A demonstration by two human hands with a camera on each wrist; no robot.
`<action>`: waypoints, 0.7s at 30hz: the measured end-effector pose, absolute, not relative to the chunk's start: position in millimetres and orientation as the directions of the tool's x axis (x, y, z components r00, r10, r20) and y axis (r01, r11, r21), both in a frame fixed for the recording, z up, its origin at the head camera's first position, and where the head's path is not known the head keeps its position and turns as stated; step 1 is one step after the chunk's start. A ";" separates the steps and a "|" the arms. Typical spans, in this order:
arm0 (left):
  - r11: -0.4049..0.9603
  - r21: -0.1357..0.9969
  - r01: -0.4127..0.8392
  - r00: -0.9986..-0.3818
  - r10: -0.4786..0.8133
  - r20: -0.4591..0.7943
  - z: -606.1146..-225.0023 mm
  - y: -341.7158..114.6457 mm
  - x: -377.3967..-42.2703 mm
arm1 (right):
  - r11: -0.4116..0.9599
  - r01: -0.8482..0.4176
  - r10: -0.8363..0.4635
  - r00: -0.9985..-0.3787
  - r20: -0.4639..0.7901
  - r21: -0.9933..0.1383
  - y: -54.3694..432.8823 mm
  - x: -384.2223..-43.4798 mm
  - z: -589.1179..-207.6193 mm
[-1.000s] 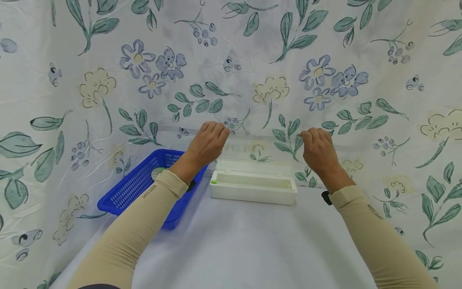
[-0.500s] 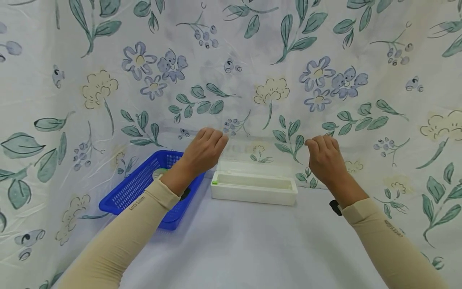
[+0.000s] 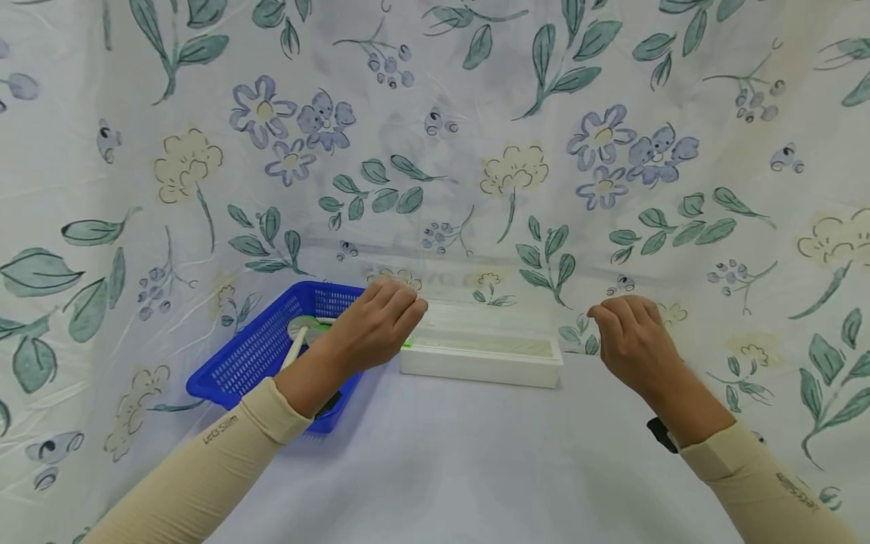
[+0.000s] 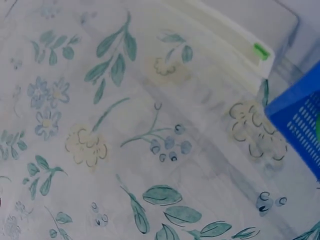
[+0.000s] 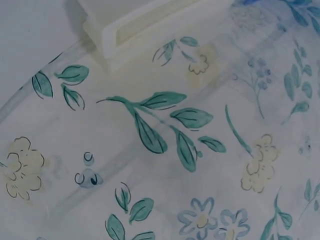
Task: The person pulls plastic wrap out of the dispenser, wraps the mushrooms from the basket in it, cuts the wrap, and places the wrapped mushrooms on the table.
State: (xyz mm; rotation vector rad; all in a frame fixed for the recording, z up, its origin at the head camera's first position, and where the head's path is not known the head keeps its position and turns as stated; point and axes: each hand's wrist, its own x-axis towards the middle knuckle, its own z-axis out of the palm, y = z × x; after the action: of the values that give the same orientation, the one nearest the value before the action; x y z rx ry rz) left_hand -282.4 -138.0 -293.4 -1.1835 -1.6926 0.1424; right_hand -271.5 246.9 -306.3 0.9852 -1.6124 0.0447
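Observation:
Both hands are raised in front of a long white box (image 3: 479, 368), fingers curled and thumbs against the index fingers. The left hand (image 3: 377, 325) is over the box's left end, beside the blue basket. Apart from it, the right hand (image 3: 633, 336) is beyond the box's right end. They appear to pinch a thin clear film (image 3: 499, 317) that hardly shows against the patterned cloth. A green piece (image 4: 261, 51) sits at one end of the box. Neither wrist view plainly shows a hand; the right one shows the white box (image 5: 120, 20).
A blue perforated basket (image 3: 234, 370) stands to the left, partly behind the left forearm. Inside it lie a round pale-and-green item (image 3: 302, 330) and a cream bar (image 3: 294, 349). Floral cloth (image 3: 510, 113) hangs behind the white table surface (image 3: 489, 461).
Both hands have come down and nearer to the wearer, and the gap between them has widened as the right hand moved rightward. The box and basket stay put.

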 end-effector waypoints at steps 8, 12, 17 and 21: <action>0.444 -0.529 0.723 0.007 0.761 0.648 -313.6 -139.2 -256.2 | 0.628 -0.591 -0.581 0.076 0.810 0.506 248.4 -246.9 -321.0; 0.420 -0.509 0.751 0.013 0.761 0.648 -325.1 -139.4 -244.1 | 0.607 -0.603 -0.593 0.092 0.800 0.518 248.9 -235.9 -327.5; 0.392 -0.514 0.763 0.042 0.763 0.646 -339.8 -140.1 -230.9 | 0.579 -0.625 -0.597 0.113 0.795 0.523 246.6 -222.2 -336.5; 0.388 -0.512 0.766 0.028 0.775 0.631 -353.7 -141.7 -221.1 | 0.546 -0.649 -0.610 0.126 0.782 0.530 245.4 -211.9 -346.5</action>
State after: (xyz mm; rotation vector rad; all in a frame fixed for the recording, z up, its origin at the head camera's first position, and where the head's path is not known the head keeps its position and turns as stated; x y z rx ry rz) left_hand -221.1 -141.7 -353.7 -1.3634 -1.7184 0.0123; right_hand -211.9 245.4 -346.5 1.1128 -1.5451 0.0392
